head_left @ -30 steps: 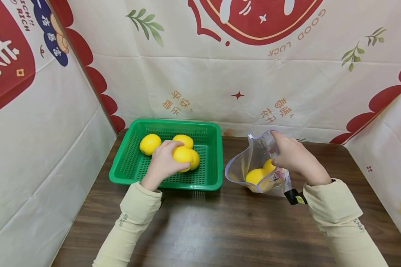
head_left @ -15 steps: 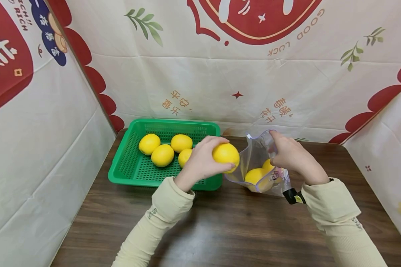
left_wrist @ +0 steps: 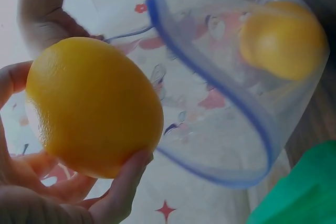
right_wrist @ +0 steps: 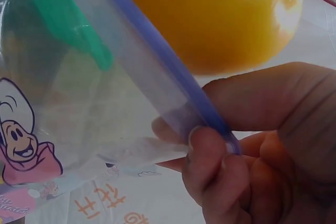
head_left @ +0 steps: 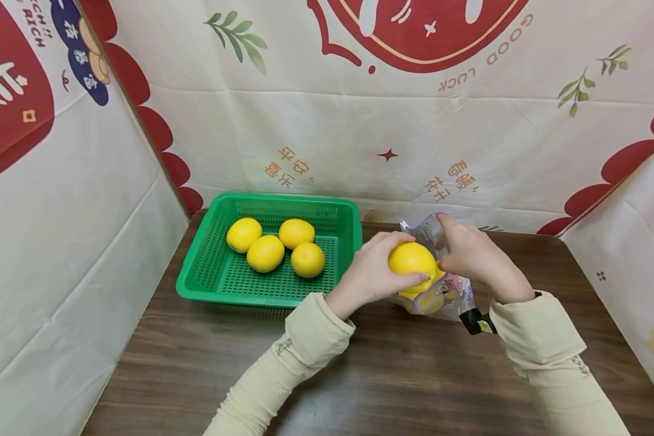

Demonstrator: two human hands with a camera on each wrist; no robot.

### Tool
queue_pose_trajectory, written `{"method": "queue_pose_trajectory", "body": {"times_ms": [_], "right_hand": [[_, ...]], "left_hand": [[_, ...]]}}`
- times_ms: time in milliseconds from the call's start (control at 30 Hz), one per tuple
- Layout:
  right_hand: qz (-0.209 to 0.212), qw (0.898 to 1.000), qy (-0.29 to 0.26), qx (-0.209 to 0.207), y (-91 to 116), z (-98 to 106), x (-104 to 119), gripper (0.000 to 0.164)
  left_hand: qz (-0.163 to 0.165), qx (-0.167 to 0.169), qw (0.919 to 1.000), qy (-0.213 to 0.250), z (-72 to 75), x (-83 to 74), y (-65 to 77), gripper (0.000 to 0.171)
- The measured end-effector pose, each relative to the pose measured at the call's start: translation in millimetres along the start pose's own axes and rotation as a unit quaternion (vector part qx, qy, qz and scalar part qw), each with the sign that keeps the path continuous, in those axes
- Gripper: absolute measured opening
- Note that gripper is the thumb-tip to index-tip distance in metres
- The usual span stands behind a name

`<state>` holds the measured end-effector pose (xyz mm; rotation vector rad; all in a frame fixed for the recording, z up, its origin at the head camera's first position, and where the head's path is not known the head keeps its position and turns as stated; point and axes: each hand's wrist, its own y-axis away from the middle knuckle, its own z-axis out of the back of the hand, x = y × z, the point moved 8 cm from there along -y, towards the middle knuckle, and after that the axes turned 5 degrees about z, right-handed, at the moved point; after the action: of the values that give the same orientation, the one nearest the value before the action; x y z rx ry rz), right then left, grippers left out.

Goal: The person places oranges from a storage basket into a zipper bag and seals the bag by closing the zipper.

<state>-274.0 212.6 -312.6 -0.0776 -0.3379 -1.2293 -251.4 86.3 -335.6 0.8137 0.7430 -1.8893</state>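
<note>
My left hand (head_left: 373,269) grips a yellow lemon (head_left: 411,261), thumb on the near side, right over the mouth of a clear zip bag (head_left: 451,297). In the left wrist view the held lemon (left_wrist: 94,108) is beside the bag's blue zip rim (left_wrist: 210,82). Another yellow fruit (left_wrist: 283,40) lies inside the bag. My right hand (head_left: 476,254) pinches the bag's rim at its far right; the right wrist view shows thumb and fingers (right_wrist: 210,156) on the purple zip edge (right_wrist: 163,61). The bag has a printed cartoon figure.
A green plastic basket (head_left: 267,301) on the left holds several lemons (head_left: 265,254). Both basket and bag stand on a dark wood table (head_left: 403,375). A printed cloth (head_left: 327,127) hangs along the back and sides of the table.
My left hand has lifted a lemon out of the green basket and carried it right to the bag's mouth. My right hand stays at the bag's rim.
</note>
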Motion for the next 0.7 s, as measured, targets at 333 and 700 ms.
{"method": "queue_pose_trajectory", "body": {"times_ms": [333,700], "right_hand": [[0.017,1.000,0.015,-0.006,4.0,1.3,3.9,0.073],[0.027,0.999,0.017,0.006,4.3,4.6,7.8,0.081]], "left_hand": [[0.024,-0.062,0.9972,-0.035,-10.6,5.1,-8.7,0.055],[0.043,-0.138,0.9877,-0.058,-12.0,13.6,-19.0,0.060]]}}
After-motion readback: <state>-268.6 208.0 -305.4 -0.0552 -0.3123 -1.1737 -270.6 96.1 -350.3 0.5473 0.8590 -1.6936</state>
